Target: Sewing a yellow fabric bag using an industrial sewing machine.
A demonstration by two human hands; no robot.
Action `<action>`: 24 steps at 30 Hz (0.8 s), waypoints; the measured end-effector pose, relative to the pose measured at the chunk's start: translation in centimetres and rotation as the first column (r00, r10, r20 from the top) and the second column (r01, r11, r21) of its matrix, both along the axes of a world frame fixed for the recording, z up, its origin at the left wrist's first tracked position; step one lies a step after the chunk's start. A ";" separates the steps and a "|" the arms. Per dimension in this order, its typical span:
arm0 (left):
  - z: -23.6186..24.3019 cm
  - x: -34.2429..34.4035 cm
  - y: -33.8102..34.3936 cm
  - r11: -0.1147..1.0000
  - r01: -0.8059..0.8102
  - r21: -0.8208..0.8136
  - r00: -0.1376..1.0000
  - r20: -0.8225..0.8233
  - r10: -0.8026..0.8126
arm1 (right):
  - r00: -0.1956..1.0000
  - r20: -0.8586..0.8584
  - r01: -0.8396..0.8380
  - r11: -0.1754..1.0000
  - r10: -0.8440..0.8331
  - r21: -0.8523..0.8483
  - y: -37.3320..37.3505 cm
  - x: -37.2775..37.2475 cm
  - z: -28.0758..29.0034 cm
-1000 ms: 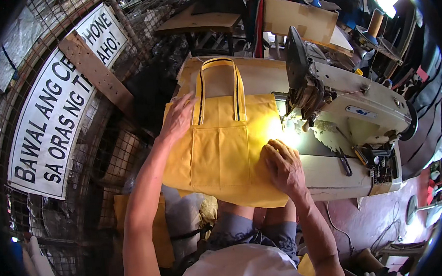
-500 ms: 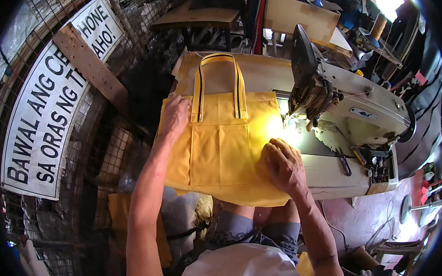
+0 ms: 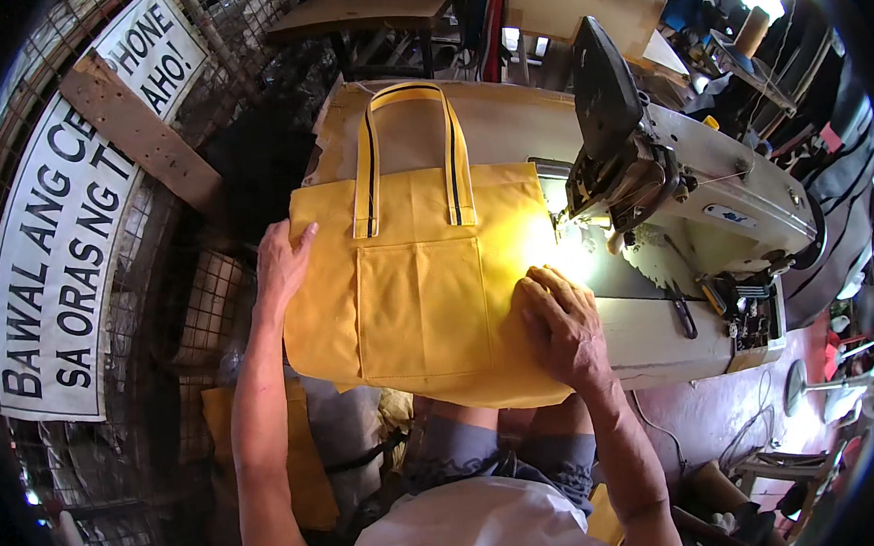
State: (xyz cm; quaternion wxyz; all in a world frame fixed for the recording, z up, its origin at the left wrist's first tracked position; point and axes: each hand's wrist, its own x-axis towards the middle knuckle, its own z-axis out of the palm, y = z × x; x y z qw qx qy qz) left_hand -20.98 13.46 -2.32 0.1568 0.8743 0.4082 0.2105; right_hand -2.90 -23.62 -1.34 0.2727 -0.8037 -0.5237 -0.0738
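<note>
A yellow fabric tote bag (image 3: 421, 308) lies spread on the sewing table, its striped handle (image 3: 364, 168) pointing away from me. A stitched pocket panel sits on its middle, and its lower edge hangs over the table's front above my lap. At the bag's upper left side edge is my left hand (image 3: 284, 261), thumb apart from the fingers. My right hand (image 3: 564, 326) rests on the lower right part of the bag, fingers stretched over the cloth. Just beyond it stands the sewing machine (image 3: 720, 199), its lamp lighting the bag's right edge.
Small scissors or snips (image 3: 684, 311) lie on the machine bed at the right. A wire mesh wall with a white sign (image 3: 61, 263) and a wooden plank (image 3: 138, 130) runs along the left. A thread cone (image 3: 751, 34) stands far right, and yellow cloth (image 3: 308, 458) hangs low left.
My left hand has moved from the bag's upper left face out to its left edge, and its thumb has spread. My right hand stays on the cloth. The view has shifted slightly.
</note>
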 end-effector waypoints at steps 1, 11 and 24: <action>0.0 -0.1 0.0 0.995 -0.018 -0.096 0.999 -0.042 0.014 | 1.000 -0.014 0.007 1.000 -0.007 0.024 0.0 -0.1 0.1; 3.2 -5.1 -8.4 0.561 0.437 -0.703 0.754 0.626 0.198 | 0.980 -0.171 -0.100 0.995 0.101 0.018 -3.9 -0.2 1.2; 3.9 -1.1 -13.2 0.549 0.261 -0.794 0.961 0.265 -0.074 | 0.916 -0.276 0.295 0.955 -0.291 -0.029 2.3 0.5 0.3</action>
